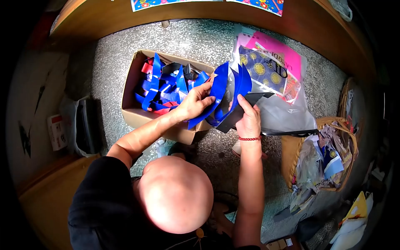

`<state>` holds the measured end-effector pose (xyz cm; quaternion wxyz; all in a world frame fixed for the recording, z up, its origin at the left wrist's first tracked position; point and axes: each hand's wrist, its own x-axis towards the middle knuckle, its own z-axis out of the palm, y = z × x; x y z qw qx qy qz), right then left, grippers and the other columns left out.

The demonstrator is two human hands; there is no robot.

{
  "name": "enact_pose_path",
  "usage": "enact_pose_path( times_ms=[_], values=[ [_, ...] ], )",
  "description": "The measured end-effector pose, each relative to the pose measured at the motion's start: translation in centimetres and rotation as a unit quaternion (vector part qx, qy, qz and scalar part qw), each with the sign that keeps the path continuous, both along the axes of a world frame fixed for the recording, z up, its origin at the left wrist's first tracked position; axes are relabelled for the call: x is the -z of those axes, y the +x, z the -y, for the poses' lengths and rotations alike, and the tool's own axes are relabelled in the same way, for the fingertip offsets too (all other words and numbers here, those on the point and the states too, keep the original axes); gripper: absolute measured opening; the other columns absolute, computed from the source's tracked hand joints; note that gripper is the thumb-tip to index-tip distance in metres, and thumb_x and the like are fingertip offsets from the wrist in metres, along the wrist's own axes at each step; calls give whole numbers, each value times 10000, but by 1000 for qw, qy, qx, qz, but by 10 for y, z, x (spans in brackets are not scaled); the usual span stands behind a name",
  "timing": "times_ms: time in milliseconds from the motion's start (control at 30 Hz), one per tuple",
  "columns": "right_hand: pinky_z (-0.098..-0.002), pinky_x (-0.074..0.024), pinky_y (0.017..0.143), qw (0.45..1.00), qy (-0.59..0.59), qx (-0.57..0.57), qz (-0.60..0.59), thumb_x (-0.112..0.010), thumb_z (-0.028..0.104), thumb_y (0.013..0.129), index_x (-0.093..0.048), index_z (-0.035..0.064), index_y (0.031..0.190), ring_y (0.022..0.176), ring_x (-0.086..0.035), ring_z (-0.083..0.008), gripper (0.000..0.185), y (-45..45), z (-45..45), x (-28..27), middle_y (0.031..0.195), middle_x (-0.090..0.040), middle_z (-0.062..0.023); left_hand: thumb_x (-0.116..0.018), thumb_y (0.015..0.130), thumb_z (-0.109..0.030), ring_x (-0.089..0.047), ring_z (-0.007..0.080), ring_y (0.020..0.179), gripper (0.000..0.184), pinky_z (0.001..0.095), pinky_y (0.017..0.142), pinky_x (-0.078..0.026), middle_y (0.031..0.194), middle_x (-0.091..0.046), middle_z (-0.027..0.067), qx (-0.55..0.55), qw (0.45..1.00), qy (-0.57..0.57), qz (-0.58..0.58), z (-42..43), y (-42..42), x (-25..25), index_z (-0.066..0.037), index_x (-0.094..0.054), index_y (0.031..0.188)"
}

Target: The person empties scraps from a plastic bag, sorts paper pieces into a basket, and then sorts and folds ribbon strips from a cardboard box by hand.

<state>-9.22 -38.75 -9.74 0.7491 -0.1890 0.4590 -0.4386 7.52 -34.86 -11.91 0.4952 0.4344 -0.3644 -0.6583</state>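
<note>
My left hand [196,101] pinches a wide blue strip [218,89] with a pointed end, held over the right side of an open cardboard box [146,121]. In my right hand [249,118] are more blue strips [243,81] and a black strip [233,119], gripped between thumb and fingers. The strips look like ribbon or fabric and bend into a loop between the two hands. A tangle of blue strips [164,89] with some red and black pieces fills the box. Part of what each hand grips is hidden behind the fingers.
A clear plastic bag with a pink printed packet [283,54] and patterned cloth lies right of the box on the speckled floor. A wicker basket [287,160] of scraps stands at right. A wooden edge [187,21] curves across the back. A dark case [86,125] stands left.
</note>
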Motion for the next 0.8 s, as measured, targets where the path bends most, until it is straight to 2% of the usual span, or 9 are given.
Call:
enact_pose_path(
  times_ms=[67, 133, 200, 267, 400, 467, 600, 733, 800],
  values=[
    [-290, -473, 609, 1000, 5, -13, 13, -595, 83, 808, -586, 10, 909, 691, -582, -170, 125, -12, 5, -5, 807, -612, -72, -459, 812, 34, -552, 110, 830, 228, 242, 754, -448, 909, -587, 68, 46, 997, 64, 0, 7, 3, -1, 0, -521, 1029],
    [-315, -464, 715, 999, 30, -35, 18, -550, 129, 842, -549, -19, 1007, 797, -582, -195, 221, -21, 4, -11, 910, -610, -115, -468, 779, 4, -551, 146, 761, 199, 260, 696, -453, 840, -575, 78, 88, 969, 118, -200, 14, 3, -1, -15, -536, 965],
    [-358, -416, 837, 983, 37, -101, 148, -496, 187, 870, -483, -45, 1102, 936, -544, -225, 328, -23, 3, -2, 1054, -567, -153, -449, 746, -11, -514, 165, 682, 198, 273, 624, -432, 761, -533, 74, 95, 964, 121, -217, 22, -3, -19, -18, -527, 928],
    [-381, -349, 915, 929, 10, -219, 296, -458, 227, 879, -417, -60, 1175, 1013, -490, -233, 415, -23, 2, 1, 1085, -529, -141, -417, 732, 3, -449, 143, 624, 177, 262, 562, -386, 701, -470, 55, 194, 893, 222, -341, 27, -3, -34, -17, -504, 884],
    [-350, -420, 834, 960, -31, -125, 248, -515, 160, 855, -510, -65, 1073, 870, -548, -210, 313, -15, -3, 3, 941, -578, -121, -393, 742, -60, -383, 113, 531, 174, 220, 452, -313, 688, -441, 53, 245, 862, 333, -294, 24, -1, -44, -24, -473, 892],
    [-346, -421, 824, 977, -30, -106, 180, -509, 189, 867, -533, -37, 1030, 858, -549, -213, 280, -10, 2, 10, 895, -574, -100, -448, 832, -216, -349, 85, 485, 193, 194, 386, -254, 679, -448, 38, 220, 867, 368, -255, 19, 7, -51, -56, -465, 940],
    [-339, -457, 783, 988, 18, -37, 146, -565, 117, 834, -571, -14, 959, 821, -581, -204, 182, 24, 9, -8, 880, -607, -94, -585, 833, -340, -374, 60, 495, 413, 169, 380, -272, 812, -501, 42, 123, 949, 256, 140, -3, 43, -111, -83, -427, 1115],
    [-298, -487, 687, 973, 60, -110, 193, -591, 55, 781, -603, -12, 858, 709, -606, -188, 102, 73, 3, -8, 826, -629, -112, -522, 867, -333, -455, 89, 527, 373, 183, 382, -320, 833, -535, 85, 130, 949, 287, 18, -17, 94, -148, -47, -462, 1099],
    [-301, -453, 697, 942, -20, -295, 159, -598, 70, 757, -595, -29, 862, 751, -576, -135, 144, 83, 1, 2, 823, -621, -71, -426, 910, -335, -527, 128, 587, 388, 215, 452, -392, 841, -578, 126, 164, 945, 284, -5, -16, 90, -169, -12, -490, 1114]
  ],
)
